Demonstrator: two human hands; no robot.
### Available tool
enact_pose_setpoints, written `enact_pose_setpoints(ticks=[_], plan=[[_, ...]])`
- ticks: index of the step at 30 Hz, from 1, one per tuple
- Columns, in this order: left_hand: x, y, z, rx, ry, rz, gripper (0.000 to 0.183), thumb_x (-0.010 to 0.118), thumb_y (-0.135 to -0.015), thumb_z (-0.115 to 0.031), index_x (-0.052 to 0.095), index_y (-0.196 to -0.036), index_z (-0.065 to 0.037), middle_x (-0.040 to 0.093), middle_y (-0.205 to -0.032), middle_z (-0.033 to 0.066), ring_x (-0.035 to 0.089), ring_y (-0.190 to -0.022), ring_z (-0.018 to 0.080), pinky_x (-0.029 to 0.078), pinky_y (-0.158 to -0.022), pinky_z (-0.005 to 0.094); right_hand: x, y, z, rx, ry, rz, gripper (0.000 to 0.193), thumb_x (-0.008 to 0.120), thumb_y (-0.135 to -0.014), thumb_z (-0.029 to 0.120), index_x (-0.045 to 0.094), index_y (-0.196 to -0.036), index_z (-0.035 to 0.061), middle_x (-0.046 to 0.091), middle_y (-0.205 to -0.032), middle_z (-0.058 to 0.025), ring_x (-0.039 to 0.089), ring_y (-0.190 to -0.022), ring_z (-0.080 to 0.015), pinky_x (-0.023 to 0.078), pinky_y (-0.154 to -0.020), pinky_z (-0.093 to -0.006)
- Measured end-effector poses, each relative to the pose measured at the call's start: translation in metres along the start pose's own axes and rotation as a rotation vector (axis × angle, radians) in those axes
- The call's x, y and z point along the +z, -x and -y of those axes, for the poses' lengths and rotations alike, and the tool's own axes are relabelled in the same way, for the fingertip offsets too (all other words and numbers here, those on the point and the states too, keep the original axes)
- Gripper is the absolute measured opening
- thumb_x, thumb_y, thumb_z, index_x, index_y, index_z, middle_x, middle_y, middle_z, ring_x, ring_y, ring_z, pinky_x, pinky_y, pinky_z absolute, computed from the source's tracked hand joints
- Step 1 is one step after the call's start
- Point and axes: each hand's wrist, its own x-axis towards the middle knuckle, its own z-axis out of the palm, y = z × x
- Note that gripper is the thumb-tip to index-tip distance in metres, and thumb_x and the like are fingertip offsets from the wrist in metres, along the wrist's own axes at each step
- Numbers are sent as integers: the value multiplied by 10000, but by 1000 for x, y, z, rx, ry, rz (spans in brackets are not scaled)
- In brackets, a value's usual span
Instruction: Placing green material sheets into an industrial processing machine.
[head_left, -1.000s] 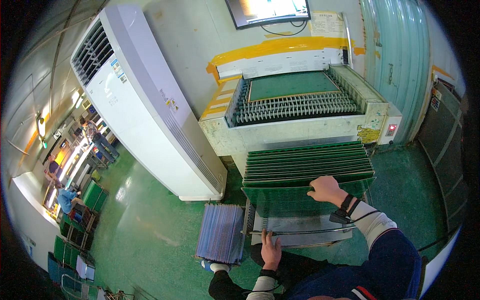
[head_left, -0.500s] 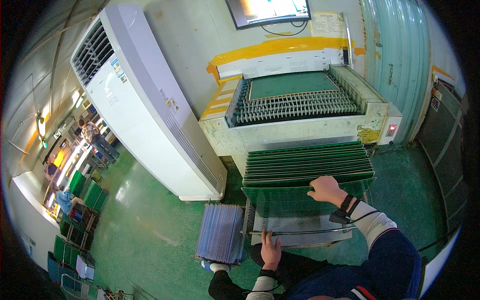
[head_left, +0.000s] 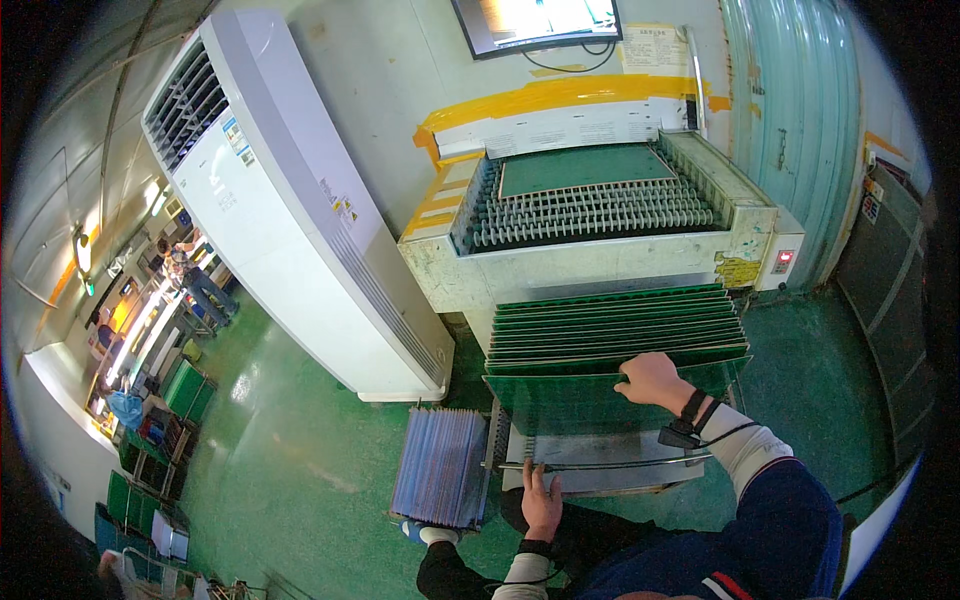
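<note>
My right hand (head_left: 655,382) is closed on the upper edge of the front green panel (head_left: 560,400). Behind this sheet, several similar green panels (head_left: 615,315) stand in a row in a rack, their top edges parallel. Lower and to the left, my left hand (head_left: 541,508) lies with its fingers stretched out, fingertips touching a thin metal bar (head_left: 610,464) across the rack's front. A pale grey rack base (head_left: 625,478) shows beneath the bar. Beside the left hand stands a tight stack of bluish-purple thin sheets (head_left: 437,468).
A roller conveyor machine (head_left: 590,245) stands behind the rack, with a green panel (head_left: 585,172) on its rollers. A tall white air conditioner (head_left: 300,220) rises at left, a dark screened frame (head_left: 885,290) at right. Far left, a person (head_left: 190,280) stands near a lit bench and green racks (head_left: 188,390).
Both my hands and the front panel stay in place. Far left, the standing person and another in blue have shifted posture, and a green panel near them no longer shows.
</note>
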Motion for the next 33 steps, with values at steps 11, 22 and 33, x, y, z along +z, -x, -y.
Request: enact_pose_setpoints(ticks=[11, 22, 33], plan=[[-1, 1, 0, 37, 4, -45, 455, 664, -972, -283, 549, -1344, -47, 388, -1594, 169, 619, -1199, 430, 559, -899, 476, 1, 0, 1, 0, -7, -17, 366, 721, -852, 446, 757, -923, 89, 739, -867, -159, 719, -877, -374, 570, -778, -502], [-1, 2, 0, 84, -37, -73, 453, 660, -969, -275, 547, -1346, -51, 390, -1592, 173, 614, -1206, 434, 560, -899, 479, 1, 1, 2, -5, -14, -33, 360, 726, -852, 440, 761, -901, 85, 736, -858, -163, 717, -872, -375, 566, -775, -505], [3, 2, 2, 121, -40, -99, 458, 659, -966, -275, 542, -1350, -54, 393, -1587, 190, 608, -1216, 435, 563, -892, 480, -1, 4, 1, 1, -10, -35, 358, 727, -846, 430, 763, -910, 80, 737, -859, -169, 718, -870, -381, 568, -774, -503]])
